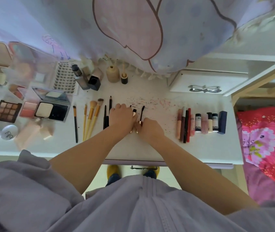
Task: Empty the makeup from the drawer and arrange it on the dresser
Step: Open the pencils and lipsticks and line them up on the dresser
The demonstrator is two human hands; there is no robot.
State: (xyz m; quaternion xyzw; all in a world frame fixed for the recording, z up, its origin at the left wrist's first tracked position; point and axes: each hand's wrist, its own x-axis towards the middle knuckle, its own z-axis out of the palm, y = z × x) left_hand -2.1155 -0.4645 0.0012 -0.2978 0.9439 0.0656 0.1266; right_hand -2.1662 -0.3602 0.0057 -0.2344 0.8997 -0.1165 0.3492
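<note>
My left hand (120,117) rests on the white dresser (150,148) with its fingers curled, and a small flat brush (134,111) sticks out at its thumb side. My right hand (149,130) is just to the right of it and pinches the handle of a thin black spoolie brush (141,112). The two hands touch. Several gold-handled brushes (89,118) and black pencils (107,117) lie in a row on the left. Lip products (183,124) and small bottles (207,122) line up on the right. The drawer front (133,162) with its handle shows under the dresser edge.
Palettes (7,111), a compact (49,111), a lash box (64,77) and foundation bottles (81,77) crowd the left. A beige vase (112,74) stands at the back. A small drawer box (205,82) sits back right. A pink bed cover (267,139) lies right of the dresser.
</note>
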